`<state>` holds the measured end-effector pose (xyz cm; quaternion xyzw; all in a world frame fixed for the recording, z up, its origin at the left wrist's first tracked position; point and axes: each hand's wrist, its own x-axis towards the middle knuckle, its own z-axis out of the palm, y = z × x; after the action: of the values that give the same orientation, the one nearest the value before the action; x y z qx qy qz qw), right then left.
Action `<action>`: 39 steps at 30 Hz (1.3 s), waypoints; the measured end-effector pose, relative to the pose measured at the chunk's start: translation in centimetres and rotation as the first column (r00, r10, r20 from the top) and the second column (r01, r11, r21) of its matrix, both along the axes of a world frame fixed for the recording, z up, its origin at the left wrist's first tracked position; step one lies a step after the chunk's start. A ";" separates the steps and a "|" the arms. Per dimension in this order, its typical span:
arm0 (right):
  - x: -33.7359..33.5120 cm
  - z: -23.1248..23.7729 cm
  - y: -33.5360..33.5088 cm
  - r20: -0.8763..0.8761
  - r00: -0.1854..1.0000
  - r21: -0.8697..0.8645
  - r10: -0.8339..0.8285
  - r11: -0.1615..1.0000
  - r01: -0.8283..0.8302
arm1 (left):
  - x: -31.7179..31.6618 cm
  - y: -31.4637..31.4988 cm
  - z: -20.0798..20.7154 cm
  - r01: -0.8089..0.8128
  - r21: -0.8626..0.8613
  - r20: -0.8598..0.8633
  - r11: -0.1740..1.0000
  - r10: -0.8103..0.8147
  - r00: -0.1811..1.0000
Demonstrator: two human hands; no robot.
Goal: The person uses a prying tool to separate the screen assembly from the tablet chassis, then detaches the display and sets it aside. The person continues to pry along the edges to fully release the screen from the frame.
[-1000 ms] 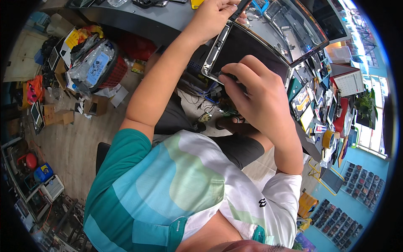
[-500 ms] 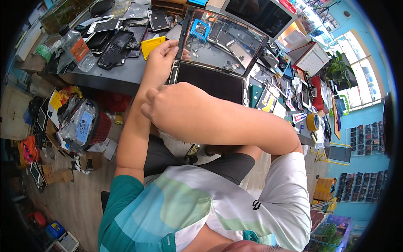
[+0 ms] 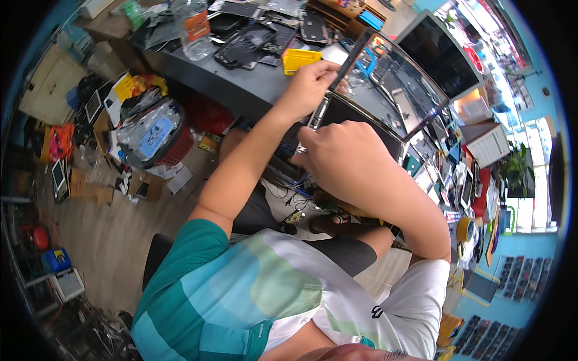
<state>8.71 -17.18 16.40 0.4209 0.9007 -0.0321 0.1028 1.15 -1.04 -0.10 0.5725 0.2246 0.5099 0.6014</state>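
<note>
A black-bordered, see-through tablet glass (image 3: 390, 85) stands tilted up from the tablet body (image 3: 356, 114), whose dark screen lies on the near edge of the desk. My left hand (image 3: 308, 89) is closed on the left border of this glass, thumb on the near side and fingertips visible through the pane. Across the near part of the body reaches my right hand (image 3: 352, 150), its fingers curled together by the metal left edge of the tablet. Whatever lies between those fingers is hidden, and the hand covers much of the screen.
Left of the glass lie a yellow piece (image 3: 301, 60), dark phone housings (image 3: 244, 47) and a clear bottle (image 3: 194, 33). A monitor (image 3: 436, 51) stands behind. Cluttered parts and a yellow tape roll (image 3: 465, 229) are to the right. A full red basket (image 3: 174, 144) stands on the floor.
The whole view has swung, so the desk and both hands sit further right. My right hand has come closer to the tablet's left edge. The left hand keeps its hold on the glass.
</note>
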 end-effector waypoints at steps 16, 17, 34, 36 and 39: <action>0.9 -0.7 -0.3 -0.083 0.996 0.018 -0.039 0.999 0.041 | -0.3 -0.1 -0.2 -0.002 0.002 -0.011 1.000 0.002 1.000; 0.7 -0.3 -0.5 -0.078 0.995 0.008 -0.068 0.998 0.069 | -0.1 0.0 -0.3 -0.001 0.009 -0.012 1.000 0.001 1.000; 1.6 -1.1 -0.4 -0.083 0.990 -0.003 -0.116 0.993 0.116 | -0.1 -0.1 -0.1 -0.016 0.024 -0.018 1.000 0.016 1.000; 1.8 -1.3 -0.5 -0.219 0.975 0.134 0.028 0.991 0.002 | -0.2 0.0 -0.2 -0.021 0.040 -0.020 0.999 0.022 1.000; 1.9 -1.3 -0.5 -0.140 0.990 0.092 -0.023 0.995 0.036 | -0.1 0.0 -0.3 -0.020 0.036 0.002 0.999 0.020 1.000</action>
<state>10.58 -17.69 15.12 0.4353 0.8998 -0.0205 0.0193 1.06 -1.09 -0.43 0.5805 0.2209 0.5204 0.5860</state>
